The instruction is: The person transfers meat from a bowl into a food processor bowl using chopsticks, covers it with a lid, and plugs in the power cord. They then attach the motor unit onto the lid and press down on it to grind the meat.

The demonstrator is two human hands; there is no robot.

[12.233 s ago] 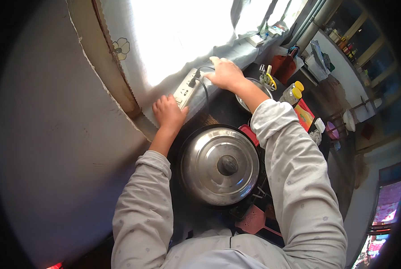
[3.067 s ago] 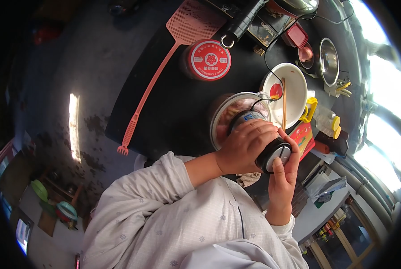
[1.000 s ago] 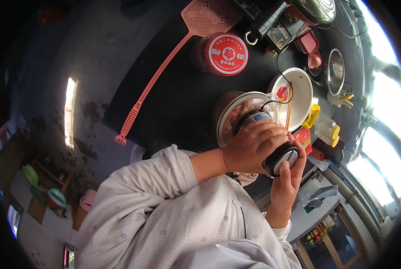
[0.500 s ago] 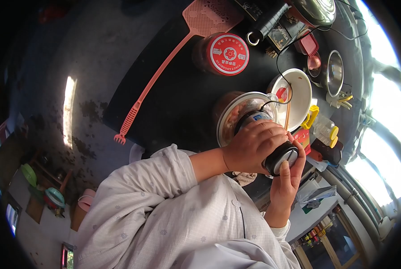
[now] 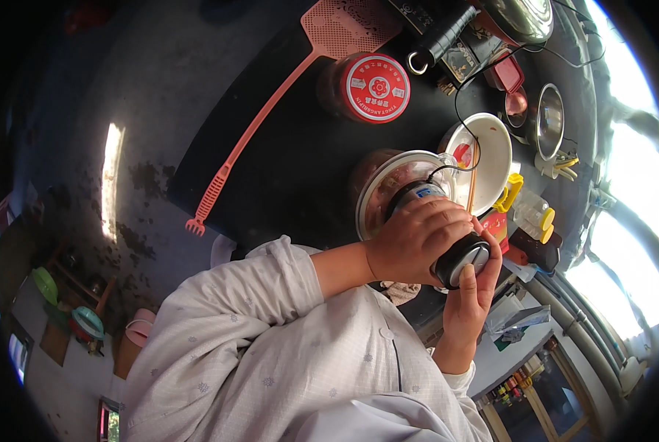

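A clear bowl (image 5: 377, 193) with pinkish contents and a pale rim stands on the black table. A black and silver motor unit (image 5: 463, 259) with a cord sits on its lid, tilted toward me. My left hand (image 5: 418, 237) is wrapped round the unit's body, fingers over its top side. My right hand (image 5: 475, 295) grips its outer end, thumb on the round cap and fingers round the edge. Just beyond the bowl is a white bowl (image 5: 495, 158) with chopsticks across it.
A pink fly swatter (image 5: 252, 129) lies along the table's left part. Near it stands a red-lidded jar (image 5: 379, 87). Farther back are a black-handled item (image 5: 447, 35), a metal bowl (image 5: 549, 121) and a pot (image 5: 524, 18). Yellow-capped bottles (image 5: 533, 214) stand at right.
The pinkish contents of the clear bowl look different, darker and less chunky. Both hands keep the same hold on the motor unit.
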